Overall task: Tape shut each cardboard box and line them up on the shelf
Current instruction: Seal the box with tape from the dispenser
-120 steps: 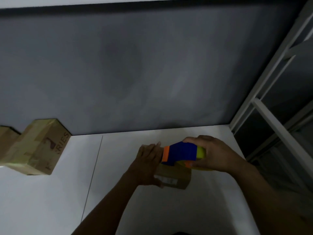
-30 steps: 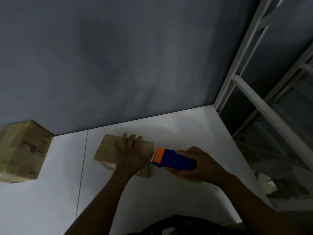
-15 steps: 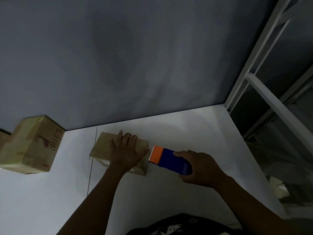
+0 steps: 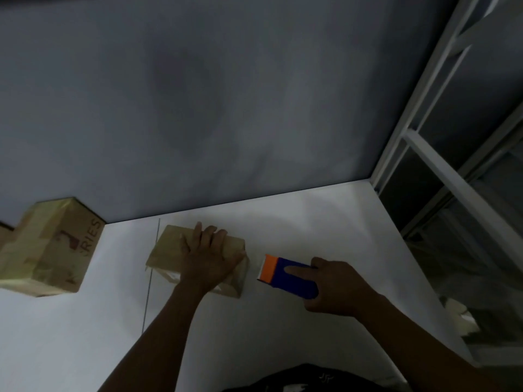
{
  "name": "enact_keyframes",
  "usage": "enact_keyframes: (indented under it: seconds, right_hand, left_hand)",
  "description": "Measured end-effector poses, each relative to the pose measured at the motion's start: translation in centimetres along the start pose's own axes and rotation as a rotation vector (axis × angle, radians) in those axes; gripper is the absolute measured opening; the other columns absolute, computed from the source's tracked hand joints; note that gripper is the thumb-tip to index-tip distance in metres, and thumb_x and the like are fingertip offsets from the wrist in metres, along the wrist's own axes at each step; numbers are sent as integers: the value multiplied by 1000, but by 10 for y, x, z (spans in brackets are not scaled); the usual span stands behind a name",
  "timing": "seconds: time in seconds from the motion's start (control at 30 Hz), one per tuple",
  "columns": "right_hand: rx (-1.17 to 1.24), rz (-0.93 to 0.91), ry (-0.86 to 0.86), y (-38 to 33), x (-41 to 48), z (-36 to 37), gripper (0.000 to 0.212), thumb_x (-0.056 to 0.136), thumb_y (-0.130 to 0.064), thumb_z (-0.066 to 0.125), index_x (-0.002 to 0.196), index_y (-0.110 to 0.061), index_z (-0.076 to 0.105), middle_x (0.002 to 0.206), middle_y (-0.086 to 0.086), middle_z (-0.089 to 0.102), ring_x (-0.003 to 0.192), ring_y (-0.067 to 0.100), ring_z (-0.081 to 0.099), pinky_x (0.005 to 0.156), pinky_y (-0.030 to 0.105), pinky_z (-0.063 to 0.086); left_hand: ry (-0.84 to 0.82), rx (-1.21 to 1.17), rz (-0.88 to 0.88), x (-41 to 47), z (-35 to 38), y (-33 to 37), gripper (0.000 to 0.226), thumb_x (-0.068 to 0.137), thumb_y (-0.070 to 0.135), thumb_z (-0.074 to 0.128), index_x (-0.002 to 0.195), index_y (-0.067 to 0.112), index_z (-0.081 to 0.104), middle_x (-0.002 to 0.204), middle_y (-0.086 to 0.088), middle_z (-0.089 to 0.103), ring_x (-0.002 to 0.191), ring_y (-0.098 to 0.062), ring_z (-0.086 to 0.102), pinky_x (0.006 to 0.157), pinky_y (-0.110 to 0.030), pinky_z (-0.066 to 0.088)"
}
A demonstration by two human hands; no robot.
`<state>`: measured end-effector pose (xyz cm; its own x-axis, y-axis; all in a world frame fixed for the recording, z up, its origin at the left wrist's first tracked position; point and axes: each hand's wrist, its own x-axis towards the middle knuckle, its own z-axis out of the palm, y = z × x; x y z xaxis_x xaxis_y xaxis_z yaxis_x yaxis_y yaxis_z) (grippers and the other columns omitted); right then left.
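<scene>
- Your right hand (image 4: 336, 290), lower right of centre, grips the blue-and-orange tape dispenser (image 4: 291, 277). Its orange end sits just beside the small cardboard box (image 4: 167, 251), apart from it.
- Your left hand (image 4: 208, 254) lies flat, fingers straight, pressing the top of that box at centre frame on the white surface (image 4: 311, 222).
- Its flaps lie shut; contents hidden. Tape on it cannot be confirmed in this light.
- At mid left, a larger box (image 4: 48, 247) stands closed, with glossy strips that look like tape; judged sealed.
- Outstanding, by my judgement: set the small box in line with it.
</scene>
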<state>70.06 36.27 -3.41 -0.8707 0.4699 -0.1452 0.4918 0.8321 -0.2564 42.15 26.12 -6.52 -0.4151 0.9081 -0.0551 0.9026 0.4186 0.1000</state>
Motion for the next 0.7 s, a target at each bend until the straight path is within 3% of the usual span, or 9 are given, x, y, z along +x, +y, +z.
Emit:
enact_keyframes:
  seconds: [0.1,0.3,0.57,0.63,0.7]
  right_hand:
    - [19,52,8,-12,7,-2,68,83,-52,56,144,-43,27,115,1,54,101,19,56,76,20,37]
    - [-33,72,-68,-39,31,-6,68,85,-52,54,146,-34,30,119,8,55,105,25,56,85,26,42]
    - [-162,93,-120,-60,56,-11,51,84,-44,56,131,-23,51,115,10,59,102,28,59,84,31,45]
    - [-193,135,-181,-52,51,-6,54,87,-45,53,135,-23,46,118,11,56,106,29,57,87,33,45]
    - [-142,213,-191,-35,41,-1,65,88,-55,47,146,-32,27,123,9,51,108,27,54,88,30,43]
  left_hand:
    - [-2,6,3,0,-1,0,112,63,90,-7,142,23,34,151,-7,28,145,-33,5,111,-63,11]
    - [-33,66,-33,-1,-1,4,98,68,83,3,145,27,25,154,-3,21,145,-31,-1,112,-59,9]
    - [-27,35,-37,-3,-2,5,110,66,86,-12,142,23,35,151,-6,29,144,-34,7,110,-60,10]
    - [-20,31,-34,-6,-2,5,106,70,85,-8,139,21,41,148,-8,35,143,-35,13,109,-62,15]
    - [-23,43,-42,-6,-1,5,104,70,85,-8,141,23,37,150,-6,32,144,-34,9,110,-60,15]
